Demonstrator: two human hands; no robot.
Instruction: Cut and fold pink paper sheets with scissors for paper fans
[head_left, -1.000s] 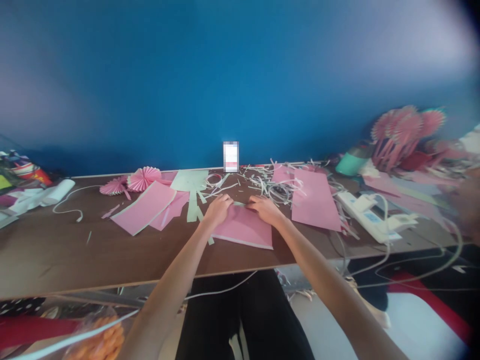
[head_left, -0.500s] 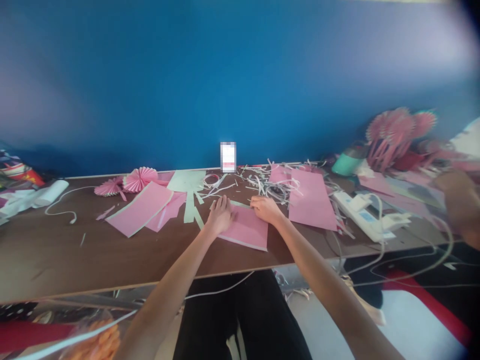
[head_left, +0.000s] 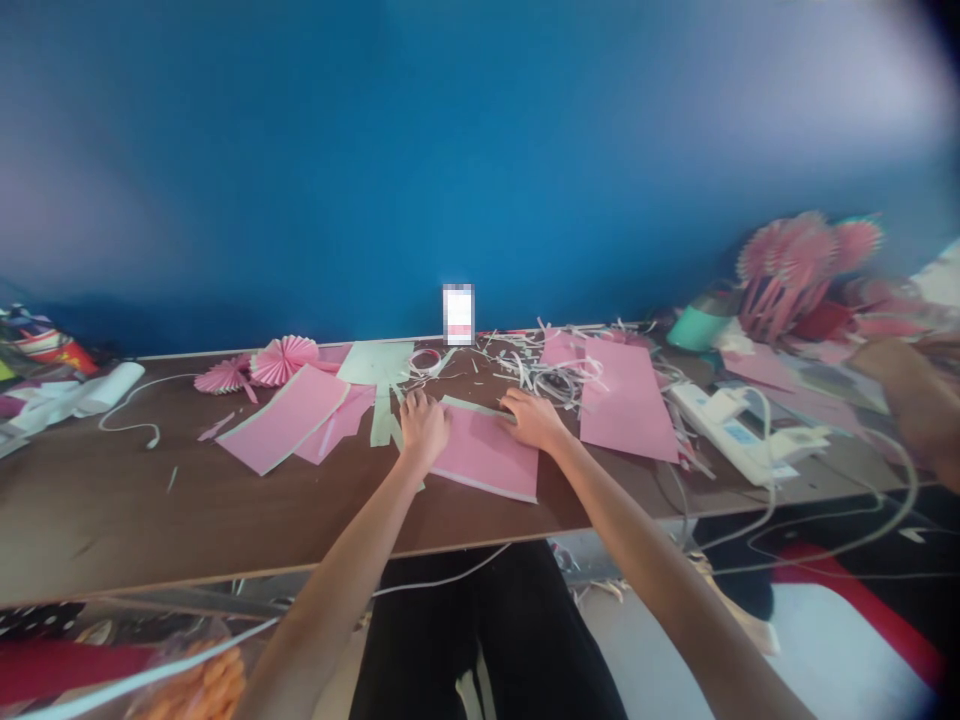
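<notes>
A pink paper sheet (head_left: 487, 455) with pale strips along its upper and lower edges lies on the table in front of me. My left hand (head_left: 425, 428) is at its left side, back up, fingers curled down among pale green strips (head_left: 381, 415); whatever is under the fingertips is hidden. At the upper right edge of the sheet, my right hand (head_left: 534, 418) has its thumb and bent fingers closed on the paper.
More pink sheets lie left (head_left: 285, 420) and right (head_left: 626, 400). Pleated pink paper fans (head_left: 283, 360) sit at the back left. Curled paper scraps (head_left: 555, 378) litter the back, near a white power strip (head_left: 724, 435) with cables. Another person's arm (head_left: 911, 400) shows at far right.
My left hand has slid left from the top of the pink sheet to its left side, uncovering the upper left corner. My right hand stays at the upper right edge.
</notes>
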